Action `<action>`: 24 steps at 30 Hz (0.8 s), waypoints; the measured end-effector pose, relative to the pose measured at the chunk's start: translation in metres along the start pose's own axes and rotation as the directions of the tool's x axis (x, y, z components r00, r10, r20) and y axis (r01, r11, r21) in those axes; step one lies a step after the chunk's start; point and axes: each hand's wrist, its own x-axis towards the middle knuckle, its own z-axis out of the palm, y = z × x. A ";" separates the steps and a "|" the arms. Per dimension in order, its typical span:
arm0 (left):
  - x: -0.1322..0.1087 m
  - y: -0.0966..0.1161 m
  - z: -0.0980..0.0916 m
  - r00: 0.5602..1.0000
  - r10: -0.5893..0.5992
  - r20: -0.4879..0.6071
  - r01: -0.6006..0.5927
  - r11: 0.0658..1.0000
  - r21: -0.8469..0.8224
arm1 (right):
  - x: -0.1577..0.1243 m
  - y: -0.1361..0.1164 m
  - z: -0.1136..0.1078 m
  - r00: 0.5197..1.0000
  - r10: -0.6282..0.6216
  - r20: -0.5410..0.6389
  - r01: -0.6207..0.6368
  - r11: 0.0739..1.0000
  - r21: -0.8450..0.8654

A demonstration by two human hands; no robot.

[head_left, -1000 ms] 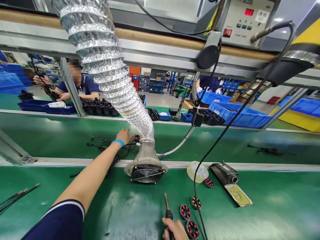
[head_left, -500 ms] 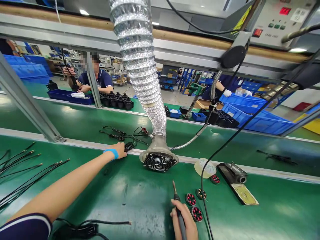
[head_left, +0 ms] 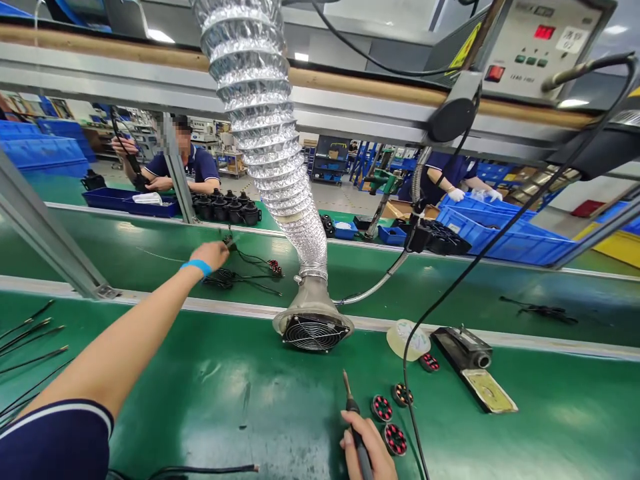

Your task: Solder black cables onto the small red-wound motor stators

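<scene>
My right hand is wrapped round the dark handle of a soldering iron, its metal tip pointing up and away over the green bench. My left hand, with a blue band at the wrist, reaches far across onto the strip beyond the rail. Its fingers are closed on a black cable. From there thin cable runs to a small round red-and-black part. Another coil of black cable lies just below that hand. Beside the iron sit several round coil parts with red segments.
A fume extractor fan hangs from a silver duct at the centre. To the right are a soldering iron stand with a yellow sponge and a roll of clear tape. Black cables lie left. Two people work across the line.
My left hand has moved from the rail farther out onto the strip beyond, with black cable and its round part shifting along. My right hand stays in place with the soldering iron.
</scene>
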 end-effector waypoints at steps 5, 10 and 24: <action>-0.009 0.014 0.074 0.951 0.054 0.306 -0.070 0.997 0.042 | -0.008 -0.001 0.009 0.985 0.153 -0.080 -0.155 0.988 -0.012; 0.004 0.033 0.099 0.917 0.002 0.399 -0.040 0.995 0.086 | -0.007 -0.009 0.013 0.958 0.270 -0.099 -0.267 0.963 0.044; -0.057 -0.001 0.017 0.997 -0.070 0.036 0.070 0.997 -0.016 | 0.017 -0.026 -0.004 0.989 0.046 -0.139 -0.029 0.992 0.121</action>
